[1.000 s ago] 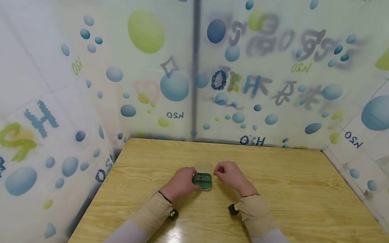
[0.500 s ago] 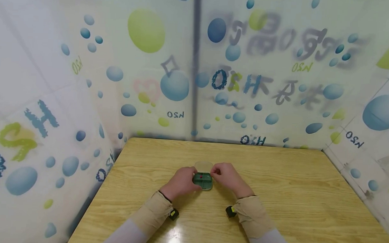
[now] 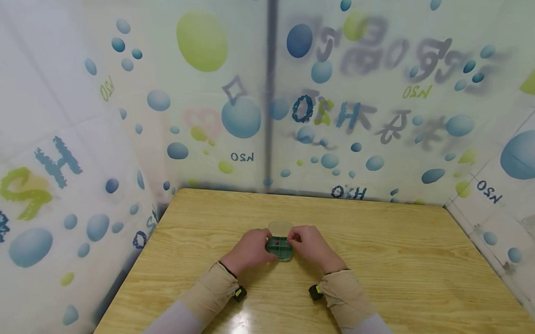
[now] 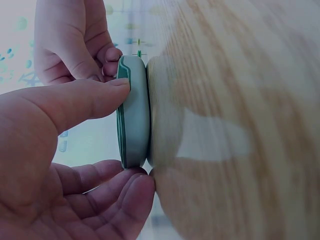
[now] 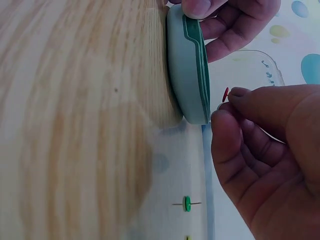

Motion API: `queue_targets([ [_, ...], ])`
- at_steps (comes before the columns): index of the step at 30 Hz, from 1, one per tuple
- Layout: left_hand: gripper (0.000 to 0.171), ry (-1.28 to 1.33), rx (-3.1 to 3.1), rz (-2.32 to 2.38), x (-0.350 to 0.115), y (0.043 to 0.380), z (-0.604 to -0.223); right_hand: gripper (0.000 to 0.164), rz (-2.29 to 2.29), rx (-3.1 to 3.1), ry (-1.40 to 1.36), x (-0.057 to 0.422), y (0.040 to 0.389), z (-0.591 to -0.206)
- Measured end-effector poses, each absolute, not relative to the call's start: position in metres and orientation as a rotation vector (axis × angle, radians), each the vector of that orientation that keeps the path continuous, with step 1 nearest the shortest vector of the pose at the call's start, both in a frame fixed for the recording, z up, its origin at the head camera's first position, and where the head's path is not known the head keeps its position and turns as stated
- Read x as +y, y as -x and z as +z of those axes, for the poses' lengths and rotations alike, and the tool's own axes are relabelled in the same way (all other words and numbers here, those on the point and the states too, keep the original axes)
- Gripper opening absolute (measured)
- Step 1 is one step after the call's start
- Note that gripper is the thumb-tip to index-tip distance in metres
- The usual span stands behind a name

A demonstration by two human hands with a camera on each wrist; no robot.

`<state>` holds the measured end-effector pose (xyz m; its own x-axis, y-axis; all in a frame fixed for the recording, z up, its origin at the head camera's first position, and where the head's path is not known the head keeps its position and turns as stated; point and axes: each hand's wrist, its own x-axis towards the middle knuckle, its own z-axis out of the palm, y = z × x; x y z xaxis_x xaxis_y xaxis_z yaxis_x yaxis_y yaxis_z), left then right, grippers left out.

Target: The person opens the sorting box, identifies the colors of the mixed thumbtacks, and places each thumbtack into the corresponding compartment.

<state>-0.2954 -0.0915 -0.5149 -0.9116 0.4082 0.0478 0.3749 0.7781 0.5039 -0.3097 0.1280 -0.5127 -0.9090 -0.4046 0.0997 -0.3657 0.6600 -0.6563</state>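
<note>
A small green pill box [image 3: 284, 253] with four compartments lies on the table, its clear lid [image 3: 280, 229] folded back behind it. My left hand [image 3: 249, 250] grips it from the left; in the left wrist view the thumb rests on the near rim and the fingers reach round the far side. A small red thing [image 3: 276, 243] shows in the back left compartment. My right hand [image 3: 311, 244] is over the box's back right corner. In the right wrist view its thumb and index finger pinch a red thumbtack [image 5: 225, 94] just above the rim.
The wooden table [image 3: 379, 269] stretches out on both sides. A green thumbtack [image 5: 187, 204] stands on it point up, right of the box, with another small yellow-green bit [image 5: 188, 237] beyond it. Patterned curtains [image 3: 339, 140] close off the back and sides.
My right hand has moved left from beside the box to over its right compartments, thumb and finger still pinched. The left hand and the box have stayed in place.
</note>
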Motion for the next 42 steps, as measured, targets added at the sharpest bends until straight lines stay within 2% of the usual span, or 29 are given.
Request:
queue_targets([
  [21, 0.048, -0.627, 2.907, 0.796, -0.090, 0.296, -0.513, 0.009, -1.114, 2.818, 0.604, 0.130, 0.310, -0.513],
  [33, 0.049, -0.620, 2.893, 0.808, -0.089, 0.294, -0.512, 0.008, -1.099, 2.894, 0.526, 0.151, 0.317, -0.509],
  [42, 0.050, -0.639, 2.894, 0.804, -0.091, 0.293, -0.513, 0.008, -1.157, 2.842, 0.354, 0.173, 0.320, -0.506],
])
